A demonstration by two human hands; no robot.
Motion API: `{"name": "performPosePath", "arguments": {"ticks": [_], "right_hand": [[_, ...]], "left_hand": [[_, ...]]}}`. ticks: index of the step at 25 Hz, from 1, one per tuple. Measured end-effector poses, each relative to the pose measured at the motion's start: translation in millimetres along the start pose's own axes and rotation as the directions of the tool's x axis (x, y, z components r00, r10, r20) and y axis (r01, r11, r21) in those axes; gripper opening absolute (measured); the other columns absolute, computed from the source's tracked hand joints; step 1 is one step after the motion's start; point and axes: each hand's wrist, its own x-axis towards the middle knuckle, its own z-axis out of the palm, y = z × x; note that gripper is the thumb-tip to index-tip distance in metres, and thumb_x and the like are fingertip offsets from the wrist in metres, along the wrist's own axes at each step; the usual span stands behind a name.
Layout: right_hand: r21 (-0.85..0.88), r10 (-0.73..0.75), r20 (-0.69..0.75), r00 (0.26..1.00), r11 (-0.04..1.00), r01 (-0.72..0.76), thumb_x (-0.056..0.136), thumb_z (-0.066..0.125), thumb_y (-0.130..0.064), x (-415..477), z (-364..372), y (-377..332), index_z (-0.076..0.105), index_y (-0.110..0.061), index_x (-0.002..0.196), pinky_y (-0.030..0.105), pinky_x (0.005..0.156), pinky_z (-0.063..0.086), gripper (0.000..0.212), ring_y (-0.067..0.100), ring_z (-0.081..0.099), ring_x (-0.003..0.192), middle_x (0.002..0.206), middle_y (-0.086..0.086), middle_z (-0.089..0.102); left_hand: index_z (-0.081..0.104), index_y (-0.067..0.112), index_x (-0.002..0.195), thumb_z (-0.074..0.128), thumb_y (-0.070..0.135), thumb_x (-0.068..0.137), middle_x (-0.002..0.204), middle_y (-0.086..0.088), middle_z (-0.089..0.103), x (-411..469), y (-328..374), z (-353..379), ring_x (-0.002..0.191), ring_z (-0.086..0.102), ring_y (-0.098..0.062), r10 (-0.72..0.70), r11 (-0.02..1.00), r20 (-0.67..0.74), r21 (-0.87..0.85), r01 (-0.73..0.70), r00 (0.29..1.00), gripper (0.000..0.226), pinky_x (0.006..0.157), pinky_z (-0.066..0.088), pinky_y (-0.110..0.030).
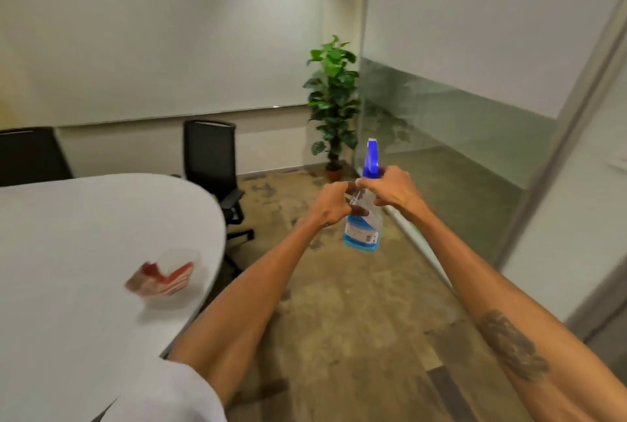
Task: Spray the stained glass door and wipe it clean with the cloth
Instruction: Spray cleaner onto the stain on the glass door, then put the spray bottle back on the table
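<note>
A clear spray bottle [363, 228] with blue liquid and a blue trigger head hangs upright in front of me, above the floor. My left hand [330, 201] grips its neck from the left. My right hand [390, 187] closes around the trigger head from the right. The glass wall [458, 92], with a frosted upper band and clear lower part, runs along the right side, and a glass door panel [583, 252] with a metal frame stands nearer at the far right. On the white table lies a folded red-and-white cloth [163, 277], blurred.
A rounded white table [84, 235] fills the lower left. Two black office chairs [213, 157] stand behind it. A potted green plant [334, 106] sits in the far corner by the glass wall. Open wooden floor [356, 319] lies between table and glass.
</note>
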Motion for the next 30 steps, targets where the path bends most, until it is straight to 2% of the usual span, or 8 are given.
{"name": "performPosePath", "arguments": {"ticks": [4, 8, 11, 14, 17, 22, 26, 30], "right_hand": [[0.025, -0.103, 0.129, 0.986, 0.995, 0.101, 0.088, 0.07, -0.026, 8.4, 94.5, -65.7, 0.066, -0.009, 0.119, 0.04, 0.085, 0.062, 0.035, 0.024, 0.071, 0.093, 0.108, 0.009, 0.071], [0.025, -0.194, 0.207, 0.959, 0.981, 0.193, 0.089, 0.071, -0.029, 17.0, 174.5, -119.7, 0.065, -0.012, 0.12, 0.041, 0.086, 0.062, 0.036, 0.023, 0.068, 0.092, 0.104, 0.005, 0.068], [0.029, -0.264, 0.248, 0.932, 0.964, 0.266, 0.089, 0.071, -0.033, 24.5, 227.0, -148.8, 0.065, -0.013, 0.116, 0.042, 0.086, 0.062, 0.034, 0.022, 0.07, 0.091, 0.105, 0.007, 0.07], [0.045, -0.327, 0.297, 0.897, 0.943, 0.329, 0.088, 0.073, -0.034, 34.5, 270.4, -172.9, 0.065, -0.012, 0.115, 0.033, 0.076, 0.061, 0.036, 0.021, 0.068, 0.088, 0.103, 0.006, 0.069], [0.057, -0.357, 0.347, 0.867, 0.931, 0.361, 0.088, 0.073, -0.035, 49.2, 300.4, -196.9, 0.065, -0.011, 0.119, 0.023, 0.067, 0.052, 0.04, 0.02, 0.067, 0.086, 0.1, 0.005, 0.068], [0.064, -0.397, 0.376, 0.838, 0.913, 0.404, 0.088, 0.075, -0.035, 85.1, 333.8, -226.2, 0.066, -0.01, 0.121, 0.031, 0.078, 0.057, 0.043, 0.019, 0.066, 0.083, 0.096, 0.003, 0.064], [0.075, -0.391, 0.398, 0.83, 0.916, 0.395, 0.087, 0.075, -0.032, 114.1, 351.1, -236.2, 0.065, -0.008, 0.124, 0.038, 0.089, 0.06, 0.045, 0.024, 0.069, 0.093, 0.109, 0.01, 0.069], [0.072, -0.396, 0.412, 0.821, 0.912, 0.404, 0.088, 0.075, -0.031, 135.8, 368.2, -242.2, 0.064, -0.008, 0.126, 0.038, 0.089, 0.059, 0.046, 0.024, 0.068, 0.093, 0.112, 0.012, 0.069]], "left_hand": [[0.064, 0.01, 0.132, 0.08, 0.022, 0.083, 0.131, -0.009, 0.07, -52.2, -76.2, -71.9, 0.116, 0.069, -0.027, -0.104, 0.994, -0.127, 0.015, 0.107, 0.986, 0.053, 0.09, 0.054, -0.034], [0.066, 0.009, 0.129, 0.079, 0.022, 0.086, 0.131, -0.009, 0.07, -95.3, -136.4, -130.0, 0.115, 0.071, -0.028, -0.21, 0.978, -0.249, -0.042, 0.206, 0.945, 0.047, 0.098, 0.059, -0.042], [0.064, 0.011, 0.131, 0.079, 0.021, 0.086, 0.132, -0.008, 0.07, -120.2, -169.4, -162.3, 0.116, 0.07, -0.028, -0.271, 0.962, -0.323, -0.076, 0.261, 0.907, 0.048, 0.096, 0.058, -0.04], [0.064, 0.013, 0.132, 0.079, 0.022, 0.087, 0.133, -0.008, 0.069, -134.8, -199.1, -188.1, 0.117, 0.07, -0.03, -0.335, 0.94, -0.374, -0.074, 0.332, 0.865, 0.048, 0.099, 0.058, -0.044], [0.064, 0.014, 0.132, 0.077, 0.026, 0.088, 0.133, -0.007, 0.069, -139.2, -222.4, -213.0, 0.117, 0.069, -0.029, -0.371, 0.922, -0.41, -0.056, 0.383, 0.833, 0.047, 0.099, 0.057, -0.043], [0.064, 0.014, 0.134, 0.078, 0.026, 0.088, 0.134, -0.008, 0.068, -122.9, -249.9, -247.4, 0.117, 0.069, -0.03, -0.407, 0.902, -0.444, -0.056, 0.428, 0.798, 0.049, 0.1, 0.056, -0.044], [0.063, 0.014, 0.135, 0.077, 0.026, 0.089, 0.136, -0.007, 0.067, -103.6, -266.8, -258.9, 0.119, 0.068, -0.031, -0.425, 0.891, -0.449, -0.054, 0.451, 0.786, 0.05, 0.102, 0.056, -0.045], [0.062, 0.014, 0.136, 0.077, 0.028, 0.089, 0.136, -0.007, 0.067, -88.9, -286.9, -266.2, 0.119, 0.069, -0.03, -0.438, 0.884, -0.463, -0.067, 0.462, 0.771, 0.051, 0.102, 0.056, -0.043]]}}
